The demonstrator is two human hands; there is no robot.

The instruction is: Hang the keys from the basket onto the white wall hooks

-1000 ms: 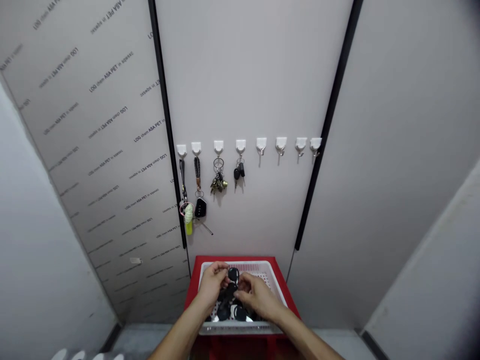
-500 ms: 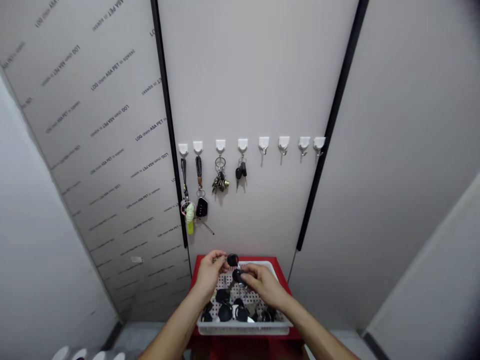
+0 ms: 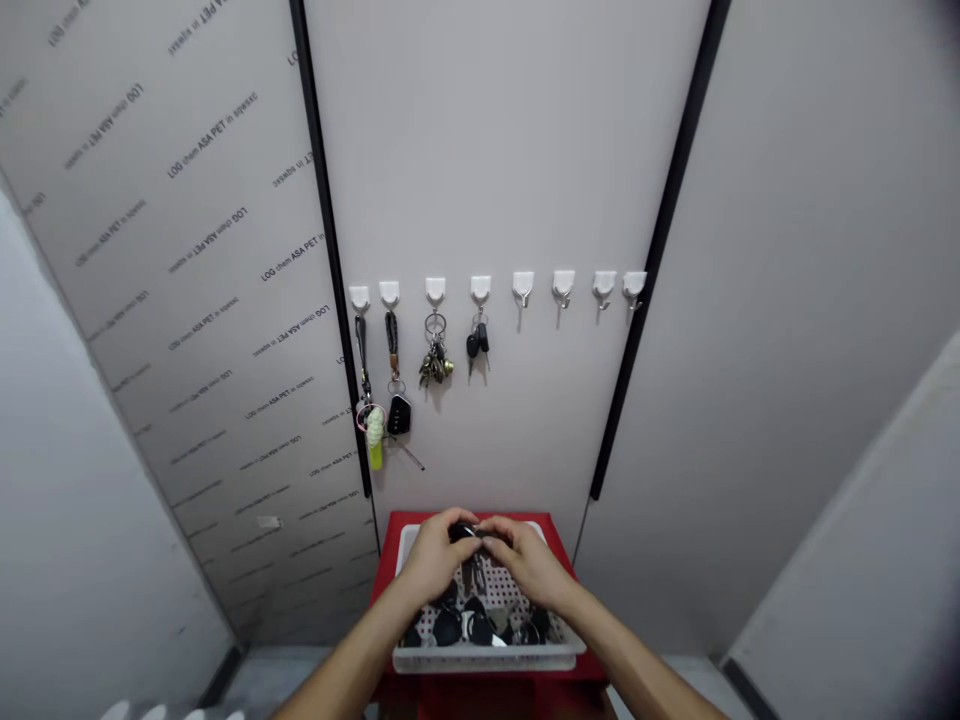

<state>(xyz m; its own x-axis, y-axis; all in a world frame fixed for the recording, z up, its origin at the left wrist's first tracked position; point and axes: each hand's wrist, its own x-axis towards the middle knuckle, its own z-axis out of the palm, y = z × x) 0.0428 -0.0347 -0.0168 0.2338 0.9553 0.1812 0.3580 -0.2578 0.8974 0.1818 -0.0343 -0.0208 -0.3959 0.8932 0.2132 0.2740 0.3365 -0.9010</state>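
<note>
Over the white perforated basket (image 3: 405,662), my left hand (image 3: 435,560) and my right hand (image 3: 529,560) are close together with fingers pinched. Between them is a bunch of keys (image 3: 472,572) with black heads, its metal blades pointing down; both hands grip its upper part, and the fingers partly cover it. Below, in the basket, lie several more black-headed keys (image 3: 448,628), some hidden by my left forearm. The basket stands on a red surface (image 3: 386,545) against the wall.
A row of white hooks (image 3: 523,285) runs along the wall panel. On the left ones hang a strap with a yellow-green charm (image 3: 375,430), a black car key (image 3: 400,414), a brass key bunch (image 3: 435,362) and black-headed keys (image 3: 477,342). White round objects (image 3: 154,712) show bottom left.
My hands have come closer together around the keys. The keys, held spread between both hands before, now hang with blades down. The view has shifted slightly.
</note>
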